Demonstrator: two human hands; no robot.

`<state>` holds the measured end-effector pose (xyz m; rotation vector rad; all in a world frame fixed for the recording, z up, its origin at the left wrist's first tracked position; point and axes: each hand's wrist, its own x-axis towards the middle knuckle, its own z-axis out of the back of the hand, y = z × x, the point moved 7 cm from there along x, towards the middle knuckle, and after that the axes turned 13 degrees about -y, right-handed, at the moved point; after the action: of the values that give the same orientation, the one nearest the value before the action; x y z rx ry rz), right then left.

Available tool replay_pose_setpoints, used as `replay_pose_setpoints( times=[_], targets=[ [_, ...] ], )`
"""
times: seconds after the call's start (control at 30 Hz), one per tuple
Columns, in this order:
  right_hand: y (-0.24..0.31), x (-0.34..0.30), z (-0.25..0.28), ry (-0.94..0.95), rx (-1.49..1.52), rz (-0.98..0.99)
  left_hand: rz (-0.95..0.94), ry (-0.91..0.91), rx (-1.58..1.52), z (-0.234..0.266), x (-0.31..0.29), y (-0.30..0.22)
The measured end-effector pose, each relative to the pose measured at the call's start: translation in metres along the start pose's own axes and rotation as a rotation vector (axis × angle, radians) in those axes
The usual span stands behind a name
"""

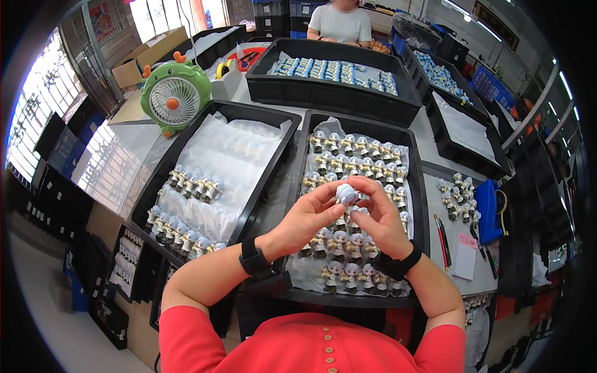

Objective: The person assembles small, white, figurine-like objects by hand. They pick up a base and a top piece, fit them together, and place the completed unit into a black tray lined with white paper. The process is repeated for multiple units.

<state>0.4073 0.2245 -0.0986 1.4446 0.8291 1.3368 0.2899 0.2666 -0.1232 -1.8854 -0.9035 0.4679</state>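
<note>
My left hand and my right hand meet over the right black tray, both pinching one small figurine with pale grey hair. Beneath them the tray holds several rows of similar small figurines on white wrap. The left black tray beside it carries two rows of figurines on white plastic sheet. Each wrist wears a black band.
A green desk fan stands at the back left. Further black trays with bluish figurines lie behind, where another person in a grey shirt sits. Loose figurines, pens and a blue box lie right.
</note>
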Motion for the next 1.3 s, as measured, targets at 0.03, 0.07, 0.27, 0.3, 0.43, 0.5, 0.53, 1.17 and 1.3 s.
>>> replay_pose_setpoints(
  times=[0.03, 0.07, 0.27, 0.3, 0.43, 0.5, 0.53, 1.17, 1.3],
  targets=[
    [0.000, 0.001, 0.000, 0.004, 0.073, -0.032, -0.007, -0.006, 0.047, -0.001, 0.000, -0.002],
    [0.000, 0.001, -0.001, 0.007, 0.145, -0.065, -0.011, -0.011, 0.093, -0.002, -0.002, -0.004],
    [-0.003, 0.002, 0.004, -0.048, 0.114, -0.044, 0.035, -0.021, 0.186, -0.005, -0.005, 0.004],
    [-0.004, 0.003, 0.007, -0.061, 0.114, -0.054, 0.050, -0.016, 0.173, -0.006, -0.005, 0.003],
    [-0.003, 0.001, 0.006, -0.059, 0.130, -0.138, 0.324, 0.022, -0.189, -0.010, -0.010, 0.007],
    [-0.005, -0.002, 0.003, -0.039, 0.141, -0.203, 0.361, 0.037, -0.266, -0.011, -0.009, 0.005],
    [-0.006, -0.003, 0.002, -0.028, 0.143, -0.231, 0.361, 0.039, -0.278, -0.010, -0.008, 0.005],
    [0.000, -0.002, -0.003, 0.103, -0.155, -0.025, 0.288, 0.060, -0.322, -0.007, -0.005, 0.005],
    [0.001, -0.002, -0.003, 0.096, -0.167, -0.011, 0.296, 0.052, -0.338, -0.007, -0.005, 0.005]
  ],
)
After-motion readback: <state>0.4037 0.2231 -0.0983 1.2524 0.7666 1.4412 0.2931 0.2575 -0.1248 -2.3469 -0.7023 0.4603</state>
